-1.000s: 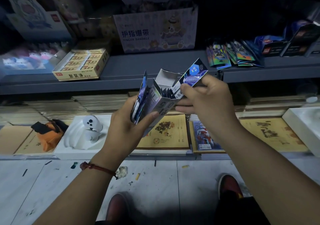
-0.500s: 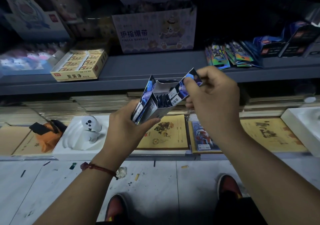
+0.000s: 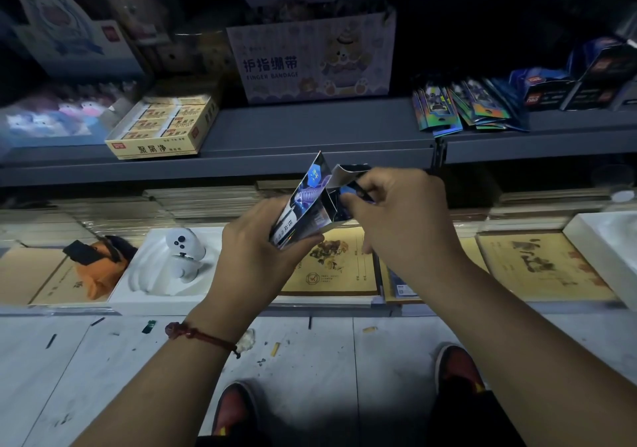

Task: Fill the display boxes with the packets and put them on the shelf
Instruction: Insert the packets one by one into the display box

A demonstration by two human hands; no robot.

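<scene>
Scene: a person stands before a grey metal shelf (image 3: 310, 129) in a dim shop, with a small silver-and-blue cardboard display box (image 3: 310, 220) held in the air just in front of the shelf's edge.
Left hand: the left hand (image 3: 258, 257) grips the box from below, its fingers (image 3: 306, 241) curled round the lower end. It appears to clamp a spare packet against the box's left side.
Right hand: the right hand (image 3: 400, 219) pinches a glossy blue foil packet (image 3: 351, 189) between thumb and fingers (image 3: 374, 179) at the box's open mouth.
Just changed: a second ago that packet was raised clear of the box, up and to the right. It has now dropped into the opening, and the hands have closed together.
Meaning: one more packet looks to be going in, so loading continues and the box is not ready to shelve.
Supply: a fan of loose iridescent packets (image 3: 458, 108) lies on the shelf to the right, beside dark blue display boxes (image 3: 551, 89) already standing there.
</scene>
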